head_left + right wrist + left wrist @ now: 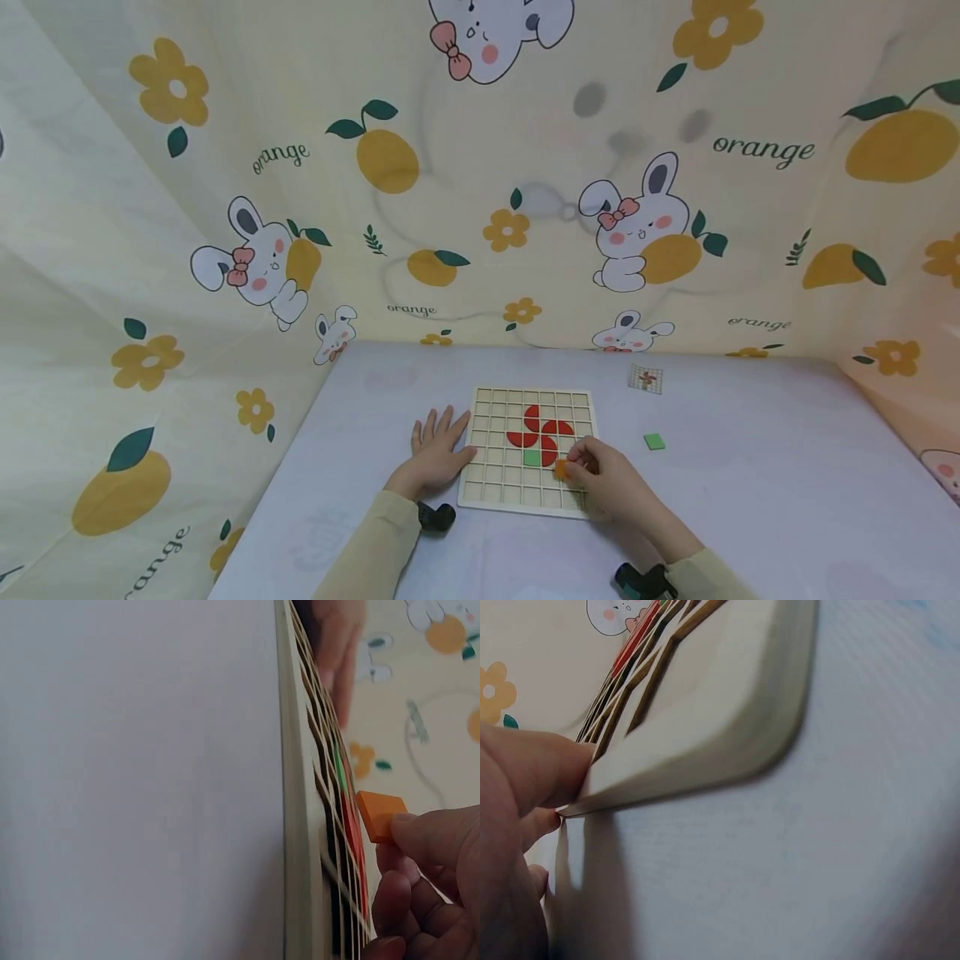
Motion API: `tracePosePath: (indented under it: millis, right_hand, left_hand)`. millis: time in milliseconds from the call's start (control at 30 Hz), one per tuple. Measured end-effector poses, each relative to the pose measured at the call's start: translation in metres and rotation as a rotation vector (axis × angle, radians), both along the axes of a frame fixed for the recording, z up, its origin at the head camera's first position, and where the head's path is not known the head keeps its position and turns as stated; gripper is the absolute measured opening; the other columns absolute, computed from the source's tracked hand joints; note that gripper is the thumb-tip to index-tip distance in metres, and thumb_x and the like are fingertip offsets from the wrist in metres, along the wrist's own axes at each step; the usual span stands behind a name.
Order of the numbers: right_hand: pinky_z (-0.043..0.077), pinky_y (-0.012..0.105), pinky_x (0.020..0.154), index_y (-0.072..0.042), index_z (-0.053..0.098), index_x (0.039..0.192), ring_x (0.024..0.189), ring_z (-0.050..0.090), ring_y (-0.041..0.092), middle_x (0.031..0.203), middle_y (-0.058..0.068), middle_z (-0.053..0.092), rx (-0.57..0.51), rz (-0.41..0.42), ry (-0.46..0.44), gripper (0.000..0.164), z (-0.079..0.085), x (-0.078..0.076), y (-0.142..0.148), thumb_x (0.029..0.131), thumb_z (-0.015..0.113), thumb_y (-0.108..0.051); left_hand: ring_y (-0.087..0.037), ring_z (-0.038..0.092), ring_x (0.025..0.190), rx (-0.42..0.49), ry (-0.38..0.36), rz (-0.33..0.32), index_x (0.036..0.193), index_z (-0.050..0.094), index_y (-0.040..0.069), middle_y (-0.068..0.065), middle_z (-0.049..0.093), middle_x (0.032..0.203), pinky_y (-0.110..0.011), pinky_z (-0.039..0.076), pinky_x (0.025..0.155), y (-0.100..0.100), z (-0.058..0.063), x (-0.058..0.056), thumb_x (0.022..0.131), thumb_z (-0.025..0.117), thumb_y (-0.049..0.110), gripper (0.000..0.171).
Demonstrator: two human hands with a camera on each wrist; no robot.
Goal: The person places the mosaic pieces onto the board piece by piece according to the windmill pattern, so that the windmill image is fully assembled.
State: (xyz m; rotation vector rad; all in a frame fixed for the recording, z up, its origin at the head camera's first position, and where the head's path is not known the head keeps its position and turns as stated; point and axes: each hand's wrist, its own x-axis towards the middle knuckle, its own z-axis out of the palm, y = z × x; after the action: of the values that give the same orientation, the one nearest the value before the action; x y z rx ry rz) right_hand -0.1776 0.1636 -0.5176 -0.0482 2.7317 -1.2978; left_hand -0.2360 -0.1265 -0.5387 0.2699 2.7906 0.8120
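Observation:
A wooden grid board (487,492) lies on the table, holding several red rounded pieces (549,451) in a pinwheel and one green square tile (532,457) below them. My right hand (611,479) pinches an orange square tile (381,814) between thumb and fingers, over the board's lower right part. In the right wrist view this tile is held near the grid, tilted. My left hand (437,454) lies with fingers spread at the board's left edge; its thumb touches the rim. Close up in the left wrist view, the thumb (551,769) meets the board's side.
A loose green tile (655,442) lies on the table right of the board. Behind it is a small pattern card (646,378) showing a grid with a coloured figure. A printed curtain (465,208) stands along the table's back and left.

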Motion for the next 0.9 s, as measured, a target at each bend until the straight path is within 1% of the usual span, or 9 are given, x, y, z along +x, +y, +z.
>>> tracePosePath:
  millis: [167, 367, 500, 633, 800, 900]
  right_hand:
    - [0.043, 0.028, 0.06, -0.017, 0.059, 0.093, 0.074, 0.05, 0.015, 0.081, -0.002, 0.056, -0.027, 0.035, 0.003, 0.01, -0.002, 0.0, -0.023, 0.091, 0.069, -0.017]
    - [0.042, 0.027, 0.058, -0.018, 0.058, 0.091, 0.071, 0.05, 0.013, 0.078, -0.005, 0.056, 0.017, 0.075, 0.055, 0.012, -0.008, -0.001, -0.038, 0.09, 0.07, -0.016]
    - [0.042, 0.026, 0.058, -0.018, 0.058, 0.089, 0.069, 0.049, 0.012, 0.075, -0.006, 0.055, 0.066, 0.068, 0.08, 0.013, -0.011, -0.002, -0.043, 0.089, 0.071, -0.018]
    - [0.042, 0.027, 0.058, -0.019, 0.06, 0.087, 0.069, 0.049, 0.012, 0.074, -0.007, 0.054, 0.1, 0.065, 0.081, 0.013, -0.012, -0.002, -0.045, 0.088, 0.072, -0.019]
    - [0.042, 0.028, 0.058, -0.019, 0.061, 0.086, 0.069, 0.048, 0.013, 0.074, -0.006, 0.054, 0.112, 0.074, 0.088, 0.012, -0.013, -0.003, -0.045, 0.087, 0.073, -0.018]
    - [0.042, 0.029, 0.059, -0.02, 0.061, 0.088, 0.07, 0.049, 0.012, 0.075, -0.007, 0.054, 0.101, 0.081, 0.072, 0.011, -0.012, -0.002, -0.044, 0.088, 0.072, -0.02]
  left_hand:
    - [-0.036, -0.01, 0.145, 0.007, 0.0, -0.006, 0.153, 0.03, 0.02, -0.011, 0.008, 0.161, -0.056, -0.014, 0.111, -0.001, 0.0, 0.001, 0.097, 0.052, 0.041, 0.064]
    - [-0.036, -0.011, 0.145, 0.018, -0.006, -0.015, 0.154, 0.029, 0.02, -0.011, 0.007, 0.161, -0.056, -0.015, 0.11, -0.001, 0.001, 0.001, 0.098, 0.051, 0.041, 0.064]
    - [-0.036, -0.011, 0.145, 0.019, -0.002, -0.015, 0.154, 0.029, 0.02, -0.011, 0.007, 0.161, -0.056, -0.015, 0.11, -0.001, 0.0, 0.0, 0.098, 0.051, 0.042, 0.064]
    - [-0.035, -0.011, 0.145, 0.019, -0.002, -0.014, 0.154, 0.029, 0.021, -0.011, 0.007, 0.161, -0.056, -0.015, 0.11, -0.002, -0.001, -0.001, 0.097, 0.051, 0.042, 0.064]
    - [-0.035, -0.011, 0.145, 0.016, -0.002, -0.015, 0.154, 0.029, 0.021, -0.011, 0.007, 0.161, -0.056, -0.015, 0.11, -0.002, -0.002, -0.001, 0.097, 0.051, 0.042, 0.064]
    - [-0.035, -0.01, 0.145, 0.009, -0.003, -0.013, 0.153, 0.03, 0.02, -0.011, 0.008, 0.161, -0.056, -0.014, 0.11, -0.002, -0.002, -0.001, 0.097, 0.051, 0.042, 0.064]
